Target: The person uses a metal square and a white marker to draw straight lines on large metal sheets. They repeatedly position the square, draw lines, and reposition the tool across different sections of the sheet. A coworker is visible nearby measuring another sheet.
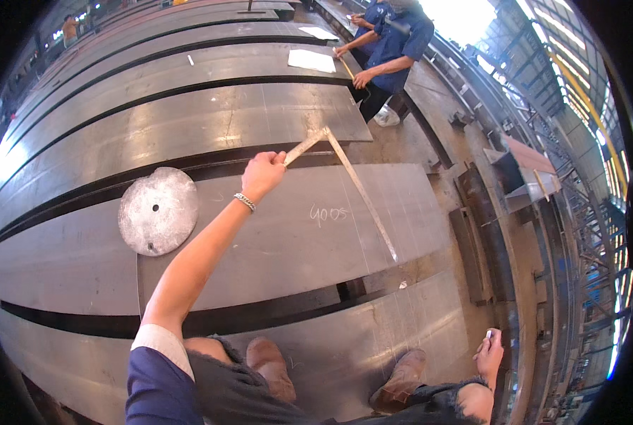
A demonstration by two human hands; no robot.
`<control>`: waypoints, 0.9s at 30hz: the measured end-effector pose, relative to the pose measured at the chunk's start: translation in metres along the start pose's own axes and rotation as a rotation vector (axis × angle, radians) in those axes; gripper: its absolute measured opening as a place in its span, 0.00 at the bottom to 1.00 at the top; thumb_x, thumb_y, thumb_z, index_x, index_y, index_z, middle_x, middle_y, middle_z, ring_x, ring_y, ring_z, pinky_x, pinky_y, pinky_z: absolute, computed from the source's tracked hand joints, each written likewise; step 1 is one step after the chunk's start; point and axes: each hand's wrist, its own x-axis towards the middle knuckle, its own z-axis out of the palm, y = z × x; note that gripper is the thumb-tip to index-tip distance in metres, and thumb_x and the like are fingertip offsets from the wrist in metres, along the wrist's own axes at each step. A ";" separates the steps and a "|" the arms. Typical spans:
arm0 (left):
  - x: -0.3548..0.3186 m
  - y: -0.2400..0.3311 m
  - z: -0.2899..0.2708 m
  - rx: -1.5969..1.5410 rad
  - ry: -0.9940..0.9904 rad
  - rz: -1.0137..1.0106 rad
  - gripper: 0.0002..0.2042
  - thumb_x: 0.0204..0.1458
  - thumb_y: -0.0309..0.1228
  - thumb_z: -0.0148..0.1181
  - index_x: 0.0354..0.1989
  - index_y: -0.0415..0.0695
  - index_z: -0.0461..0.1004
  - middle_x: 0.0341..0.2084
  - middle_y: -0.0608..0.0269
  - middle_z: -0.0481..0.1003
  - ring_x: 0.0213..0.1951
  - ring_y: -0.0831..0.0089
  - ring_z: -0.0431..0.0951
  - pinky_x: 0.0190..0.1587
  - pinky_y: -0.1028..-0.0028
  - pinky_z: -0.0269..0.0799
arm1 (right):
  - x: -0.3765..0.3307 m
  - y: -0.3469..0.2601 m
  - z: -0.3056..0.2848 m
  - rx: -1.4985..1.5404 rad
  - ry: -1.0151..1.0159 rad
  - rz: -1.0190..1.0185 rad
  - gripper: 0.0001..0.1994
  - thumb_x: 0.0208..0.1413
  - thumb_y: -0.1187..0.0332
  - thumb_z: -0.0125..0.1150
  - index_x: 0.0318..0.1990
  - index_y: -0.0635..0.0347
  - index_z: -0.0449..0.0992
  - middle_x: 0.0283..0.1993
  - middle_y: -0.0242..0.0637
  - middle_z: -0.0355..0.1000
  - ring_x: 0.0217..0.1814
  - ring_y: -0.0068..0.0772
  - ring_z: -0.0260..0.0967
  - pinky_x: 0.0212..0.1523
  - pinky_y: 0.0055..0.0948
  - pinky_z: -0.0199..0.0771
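Note:
My left hand [263, 173], with a chain bracelet at the wrist, is closed around the end of the short arm of a steel square [359, 191]. The square's corner points away from me, and its long arm runs toward me over a grey steel plate [281, 241]. Thin chalk lines and some writing mark that plate near the long arm. Low at the right, beside my knee, my right hand [489, 356] is closed on a small white stick of chalk [489, 334]. Left of my left forearm lies a round metal disc [157, 223] with a small centre hole.
My boots [270, 368] stand on a nearer plate [330, 347], with a dark gap before the marked one. More long plates [210, 117] lie beyond, separated by gaps. Two people [396, 46] in blue work at the far right beside a white sheet [311, 61]. Steel beams [476, 248] lie at the right.

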 end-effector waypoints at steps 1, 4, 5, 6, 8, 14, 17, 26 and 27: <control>0.000 0.005 -0.003 -0.028 -0.037 0.000 0.20 0.60 0.50 0.51 0.33 0.48 0.81 0.29 0.50 0.81 0.39 0.49 0.81 0.42 0.55 0.74 | 0.012 -0.015 -0.015 0.000 -0.007 -0.005 0.09 0.65 0.79 0.45 0.50 0.60 0.66 0.18 0.36 0.62 0.16 0.26 0.65 0.18 0.32 0.66; -0.007 -0.014 -0.031 -0.105 -0.020 0.042 0.21 0.61 0.51 0.50 0.32 0.46 0.81 0.27 0.53 0.80 0.36 0.52 0.81 0.39 0.57 0.73 | 0.021 -0.075 -0.029 0.000 0.039 -0.153 0.04 0.69 0.73 0.43 0.44 0.59 0.66 0.18 0.35 0.63 0.14 0.24 0.62 0.15 0.29 0.62; -0.014 -0.017 -0.037 -0.130 -0.029 0.053 0.21 0.61 0.51 0.50 0.32 0.46 0.80 0.27 0.54 0.80 0.35 0.53 0.81 0.39 0.58 0.73 | 0.031 -0.084 -0.034 0.000 0.055 -0.197 0.05 0.69 0.72 0.43 0.42 0.59 0.67 0.18 0.34 0.64 0.13 0.23 0.62 0.14 0.28 0.61; -0.022 -0.029 -0.042 -0.185 -0.001 0.069 0.22 0.61 0.51 0.51 0.31 0.45 0.80 0.25 0.55 0.80 0.32 0.57 0.81 0.37 0.60 0.73 | 0.027 -0.106 -0.036 -0.029 0.063 -0.159 0.08 0.70 0.69 0.43 0.38 0.60 0.67 0.18 0.36 0.63 0.15 0.27 0.63 0.17 0.31 0.61; -0.039 -0.056 -0.060 -0.344 0.008 0.075 0.21 0.64 0.47 0.51 0.30 0.42 0.78 0.20 0.64 0.75 0.24 0.72 0.74 0.29 0.70 0.68 | 0.044 -0.104 -0.029 -0.164 0.180 -0.383 0.08 0.69 0.69 0.44 0.37 0.60 0.67 0.18 0.39 0.63 0.17 0.30 0.64 0.21 0.34 0.63; -0.112 -0.130 -0.160 -0.661 0.062 -0.156 0.17 0.67 0.44 0.49 0.34 0.43 0.74 0.15 0.76 0.65 0.17 0.88 0.62 0.18 0.83 0.54 | 0.051 -0.211 0.020 -0.148 0.084 -0.443 0.10 0.62 0.67 0.58 0.33 0.65 0.69 0.24 0.53 0.69 0.28 0.56 0.70 0.30 0.43 0.67; -0.146 -0.169 -0.193 -0.695 0.176 -0.274 0.17 0.68 0.44 0.49 0.35 0.43 0.74 0.15 0.77 0.65 0.16 0.89 0.60 0.16 0.84 0.53 | 0.060 -0.262 0.044 -0.113 0.019 -0.593 0.12 0.58 0.66 0.62 0.31 0.66 0.71 0.25 0.53 0.70 0.29 0.56 0.71 0.30 0.42 0.68; -0.263 -0.248 -0.269 -0.636 0.738 -0.291 0.20 0.68 0.46 0.49 0.28 0.44 0.71 0.14 0.78 0.62 0.16 0.89 0.58 0.16 0.83 0.48 | 0.109 -0.433 0.198 0.050 -0.189 -1.101 0.09 0.56 0.64 0.65 0.35 0.62 0.79 0.31 0.50 0.77 0.34 0.54 0.76 0.36 0.41 0.73; -0.273 -0.250 -0.276 -0.631 0.777 -0.330 0.20 0.68 0.45 0.49 0.28 0.44 0.71 0.14 0.77 0.62 0.16 0.89 0.58 0.17 0.83 0.49 | 0.111 -0.451 0.220 0.075 -0.222 -1.117 0.09 0.56 0.64 0.65 0.35 0.61 0.79 0.31 0.50 0.77 0.34 0.54 0.76 0.36 0.41 0.73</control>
